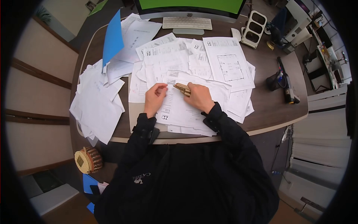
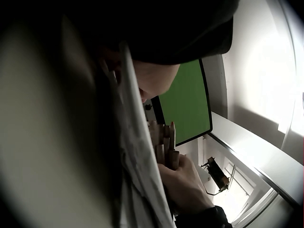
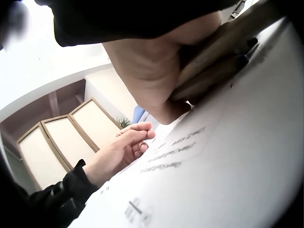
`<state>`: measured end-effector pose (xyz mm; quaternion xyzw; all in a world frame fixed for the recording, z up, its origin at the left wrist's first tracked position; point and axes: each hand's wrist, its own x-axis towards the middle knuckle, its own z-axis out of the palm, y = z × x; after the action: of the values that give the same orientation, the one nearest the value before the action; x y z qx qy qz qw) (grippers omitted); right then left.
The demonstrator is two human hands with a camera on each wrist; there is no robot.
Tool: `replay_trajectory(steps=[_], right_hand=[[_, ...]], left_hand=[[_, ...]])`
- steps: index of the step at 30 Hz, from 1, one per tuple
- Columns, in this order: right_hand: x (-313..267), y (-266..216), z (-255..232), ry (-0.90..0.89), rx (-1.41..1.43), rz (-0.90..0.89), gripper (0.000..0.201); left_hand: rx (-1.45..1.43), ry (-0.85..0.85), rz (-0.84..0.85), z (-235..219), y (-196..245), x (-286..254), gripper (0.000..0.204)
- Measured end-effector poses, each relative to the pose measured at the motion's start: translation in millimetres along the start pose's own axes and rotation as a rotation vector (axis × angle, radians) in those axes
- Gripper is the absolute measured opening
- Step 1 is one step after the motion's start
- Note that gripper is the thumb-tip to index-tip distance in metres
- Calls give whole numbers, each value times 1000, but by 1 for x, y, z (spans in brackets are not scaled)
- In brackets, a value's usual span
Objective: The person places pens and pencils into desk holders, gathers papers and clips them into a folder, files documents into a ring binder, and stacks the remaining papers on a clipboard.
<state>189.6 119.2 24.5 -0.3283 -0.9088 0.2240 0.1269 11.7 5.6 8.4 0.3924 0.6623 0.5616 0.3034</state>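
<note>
My right hand [image 1: 198, 98] grips a bundle of several wood-coloured pencils [image 1: 182, 89] just above the papers in the middle of the desk. In the left wrist view the pencils [image 2: 164, 140] stick up out of the fist, one with a reddish tip. In the right wrist view dark ends show on the pencils [image 3: 216, 71], close over a printed sheet [image 3: 204, 161]. To the left is my left hand [image 1: 154, 99], its fingers loosely bent and nothing seen between them. The right wrist view shows the same left hand [image 3: 128, 149] with thumb and fingertips close together over the paper.
Printed sheets [image 1: 167, 56] spread around the hands, and another heap of papers [image 1: 99, 106] lies at the left with a blue folder [image 1: 113, 39] standing in it. Behind are a keyboard [image 1: 186, 23] and monitor [image 1: 190, 4]. A black pen holder [image 1: 275, 81] stands at the right.
</note>
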Motion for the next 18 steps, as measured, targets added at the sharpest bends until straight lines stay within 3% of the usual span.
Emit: replay_trajectory(steps=[2, 4, 12, 14, 18], right_hand=[[-1, 1, 2, 12, 6, -10, 23], [-2, 2, 3, 52, 28, -25, 23], [-3, -1, 0, 55, 42, -20, 23], [-3, -2, -1, 42, 38, -15, 23], [-2, 2, -8, -50, 50, -17, 23]], left_hand=[[-37, -19, -17, 7, 15, 1, 18], [284, -120, 266, 12, 26, 6, 27], [268, -71, 277, 20, 29, 10, 23], [381, -69, 436, 18, 25, 16, 21], [481, -77, 592, 10, 30, 20, 19]])
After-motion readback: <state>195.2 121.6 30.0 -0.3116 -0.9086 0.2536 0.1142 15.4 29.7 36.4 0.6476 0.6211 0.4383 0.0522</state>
